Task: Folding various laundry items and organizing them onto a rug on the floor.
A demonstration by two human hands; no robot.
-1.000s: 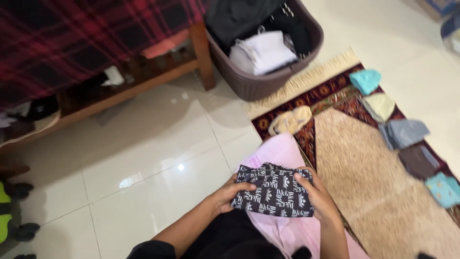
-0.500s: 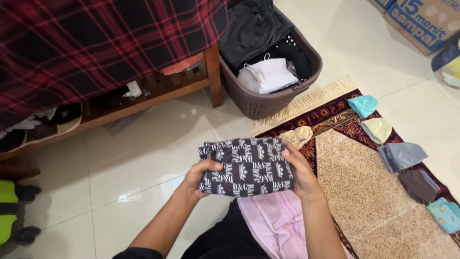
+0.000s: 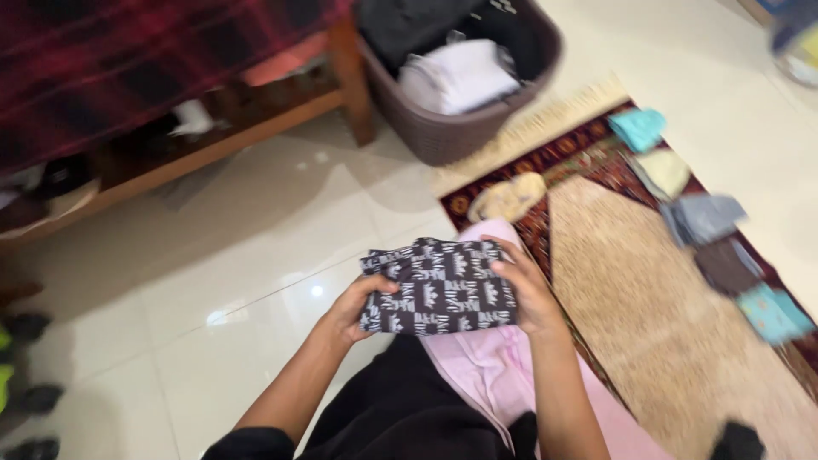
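Above the lap's pink cloth point(image 3: 494, 375), the left hand point(image 3: 351, 305) and right hand point(image 3: 527, 291) clasp a folded black-and-white patterned garment point(image 3: 436, 286) by its ends. Beyond, small folded cloths point(image 3: 705, 217) line the rug point(image 3: 648, 298); a laundry basket point(image 3: 464, 128) stands farther off.

A single head-worn camera is looking steeply down from close above the person's lap, facing forward over the tiled floor point(image 3: 256, 255). It is taking in the laundry basket point(image 3: 460, 128) at 12 o'clock and the patterned rug point(image 3: 665, 307) running toward 3 o'clock; no second view is sharing this scene.
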